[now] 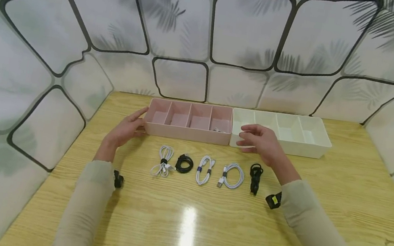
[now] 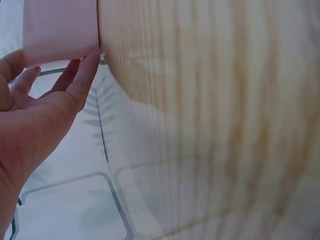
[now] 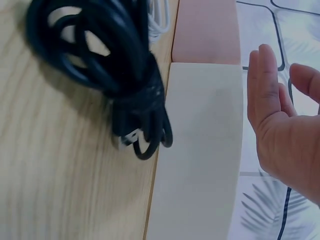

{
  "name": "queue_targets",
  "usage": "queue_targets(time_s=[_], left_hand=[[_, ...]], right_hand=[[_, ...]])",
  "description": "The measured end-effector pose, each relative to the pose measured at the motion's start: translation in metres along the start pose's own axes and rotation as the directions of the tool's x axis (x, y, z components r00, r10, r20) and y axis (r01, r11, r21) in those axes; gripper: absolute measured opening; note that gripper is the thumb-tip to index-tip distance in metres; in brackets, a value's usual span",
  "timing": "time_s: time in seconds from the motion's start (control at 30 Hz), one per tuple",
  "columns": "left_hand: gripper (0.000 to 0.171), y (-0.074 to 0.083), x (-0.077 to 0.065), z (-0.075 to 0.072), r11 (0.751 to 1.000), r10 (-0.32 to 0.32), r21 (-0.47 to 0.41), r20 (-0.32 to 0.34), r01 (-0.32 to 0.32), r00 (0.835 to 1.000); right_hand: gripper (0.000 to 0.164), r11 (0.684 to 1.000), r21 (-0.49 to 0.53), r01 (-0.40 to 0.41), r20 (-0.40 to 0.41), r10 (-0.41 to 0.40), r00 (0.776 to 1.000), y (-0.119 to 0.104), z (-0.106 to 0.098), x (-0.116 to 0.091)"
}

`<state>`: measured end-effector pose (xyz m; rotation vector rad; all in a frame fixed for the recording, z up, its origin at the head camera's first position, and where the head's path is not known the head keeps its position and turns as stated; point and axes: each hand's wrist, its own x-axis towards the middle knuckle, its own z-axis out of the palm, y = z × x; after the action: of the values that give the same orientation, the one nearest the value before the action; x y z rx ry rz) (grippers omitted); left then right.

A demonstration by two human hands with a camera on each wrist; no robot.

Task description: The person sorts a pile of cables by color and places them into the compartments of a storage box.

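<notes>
My left hand (image 1: 126, 129) is at the left end of the pink divided box (image 1: 185, 133); in the left wrist view its fingertips (image 2: 92, 60) touch the box's end wall. Over the left part of the white divided box (image 1: 303, 150) my right hand (image 1: 261, 141) hovers with loosely bent fingers and holds nothing. In front of the boxes lie coiled cables in a row: a white cable (image 1: 164, 161), a black cable (image 1: 185, 164), a white cable with dark ties (image 1: 205, 170), a white USB cable (image 1: 232, 176) and a thicker black cable (image 1: 255, 178).
Both boxes stand end to end near the back of the wooden table (image 1: 151, 222). Something small and pale (image 1: 216, 130) lies in the pink box's rightmost compartment. A patterned cloth (image 1: 248, 33) rises behind the table and along its sides.
</notes>
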<state>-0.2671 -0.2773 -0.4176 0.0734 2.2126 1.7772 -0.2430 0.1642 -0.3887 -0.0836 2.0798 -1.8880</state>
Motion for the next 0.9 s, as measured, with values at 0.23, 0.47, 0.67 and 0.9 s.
queue_targets(time_s=[0.23, 0.47, 0.67, 0.9], left_hand=[[0.060, 0.001, -0.001, 0.000, 1.000, -0.006, -0.023, -0.006, 0.006, 1.000], [0.060, 0.000, -0.002, 0.001, 1.000, 0.001, -0.014, -0.005, -0.001, 1.000], [0.060, -0.001, -0.002, 0.001, 1.000, 0.001, -0.006, -0.006, -0.001, 1.000], [0.060, -0.001, -0.001, 0.001, 1.000, -0.009, -0.023, -0.004, 0.009, 1.000]], right_hand=[[0.049, 0.988, -0.152, 0.038, 0.073, -0.028, 0.997, 0.010, -0.002, -0.006], [0.049, 0.951, -0.303, 0.060, 0.094, -0.033, 0.995, 0.015, -0.004, -0.011], [0.048, 0.912, -0.399, 0.095, 0.142, -0.040, 0.989, 0.018, -0.005, -0.012], [0.046, 0.861, -0.473, 0.186, 0.242, -0.076, 0.967, 0.021, 0.000, -0.014]])
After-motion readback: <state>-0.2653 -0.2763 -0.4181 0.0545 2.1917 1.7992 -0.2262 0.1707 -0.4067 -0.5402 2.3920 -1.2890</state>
